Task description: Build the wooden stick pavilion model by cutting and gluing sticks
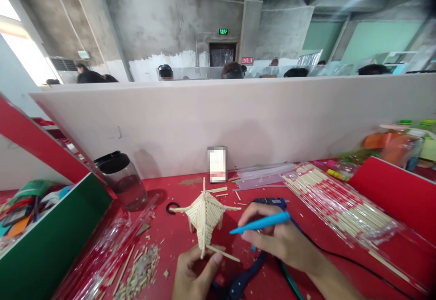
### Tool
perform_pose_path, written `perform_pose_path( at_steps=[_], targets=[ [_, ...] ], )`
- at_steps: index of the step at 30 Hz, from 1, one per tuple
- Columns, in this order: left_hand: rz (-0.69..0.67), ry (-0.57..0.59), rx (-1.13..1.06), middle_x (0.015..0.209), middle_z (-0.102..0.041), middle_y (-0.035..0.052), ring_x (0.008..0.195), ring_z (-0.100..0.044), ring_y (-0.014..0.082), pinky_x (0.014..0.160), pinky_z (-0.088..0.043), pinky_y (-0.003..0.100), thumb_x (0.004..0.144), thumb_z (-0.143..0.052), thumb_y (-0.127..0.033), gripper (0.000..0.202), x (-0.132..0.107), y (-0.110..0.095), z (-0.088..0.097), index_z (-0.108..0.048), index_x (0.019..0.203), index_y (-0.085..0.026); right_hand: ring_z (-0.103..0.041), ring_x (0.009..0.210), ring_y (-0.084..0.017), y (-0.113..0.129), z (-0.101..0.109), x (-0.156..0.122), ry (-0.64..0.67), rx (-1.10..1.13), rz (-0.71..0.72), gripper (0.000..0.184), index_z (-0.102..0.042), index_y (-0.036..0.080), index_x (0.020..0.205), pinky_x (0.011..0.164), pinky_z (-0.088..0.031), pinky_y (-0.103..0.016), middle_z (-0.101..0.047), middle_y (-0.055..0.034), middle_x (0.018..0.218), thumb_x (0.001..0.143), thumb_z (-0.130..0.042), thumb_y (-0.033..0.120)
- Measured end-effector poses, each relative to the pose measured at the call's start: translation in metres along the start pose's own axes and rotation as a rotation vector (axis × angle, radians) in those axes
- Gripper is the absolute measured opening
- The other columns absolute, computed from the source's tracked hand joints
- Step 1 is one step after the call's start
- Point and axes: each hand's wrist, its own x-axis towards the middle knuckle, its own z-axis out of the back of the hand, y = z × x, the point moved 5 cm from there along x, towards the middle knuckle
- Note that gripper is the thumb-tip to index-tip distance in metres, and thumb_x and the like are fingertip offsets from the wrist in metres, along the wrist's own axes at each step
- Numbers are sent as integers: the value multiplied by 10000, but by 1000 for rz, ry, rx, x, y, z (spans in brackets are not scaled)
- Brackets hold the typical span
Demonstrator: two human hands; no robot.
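A small model built of pale wooden sticks (205, 216) stands on the red table (177, 241). My left hand (195, 272) pinches its lower tip between thumb and fingers, next to a loose stick (223, 253) jutting right. My right hand (276, 241) is closed round a light-blue pen-shaped tool (262, 223), whose tip points left at the model's side. A dark blue glue gun (243, 279) with a black cord (340, 257) lies under my right wrist.
A dark-lidded jar (121, 179) stands at the left. Packs of wrapped chopsticks (340, 207) lie at the right; stick offcuts (141, 268) litter the near left. Clear glue sticks (262, 175) lie near the white partition (238, 118). A green box wall (51, 241) bounds the left, a red one (395, 191) the right.
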Motion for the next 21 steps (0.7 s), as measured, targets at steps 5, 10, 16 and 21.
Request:
perform_pose_path(
  at_steps=[5,10,16,21],
  targets=[
    [-27,52,-27,696,-787,91,706,-718,243,677,-579,270,787,-808,-533,396,1,-1,-2,-855,798,-140,-633,651,-145,4,-32,-1,-126,-57,50,56,-695,212,879,602,-493,-235,-699,6,772,869,-681,265],
    [-68,75,-45,671,-770,74,659,-676,205,687,-550,261,817,-799,-498,378,1,-8,-3,-826,717,-134,-687,659,-161,5,-44,-2,-121,-112,91,46,-689,206,843,608,-520,-231,-739,-4,738,849,-652,232],
    [-59,68,-35,684,-770,73,673,-668,209,668,-532,256,815,-802,-500,376,1,-6,-2,-825,728,-134,-712,697,-168,5,-45,-3,-135,-140,116,60,-707,199,848,651,-536,-236,-754,-9,765,849,-657,232],
    [-59,67,-24,682,-762,73,694,-681,220,681,-533,256,813,-796,-529,411,2,-2,-2,-821,726,-128,-718,720,-160,4,-47,-5,-138,-135,129,46,-712,198,857,674,-537,-225,-756,-5,785,852,-671,217]
  ],
)
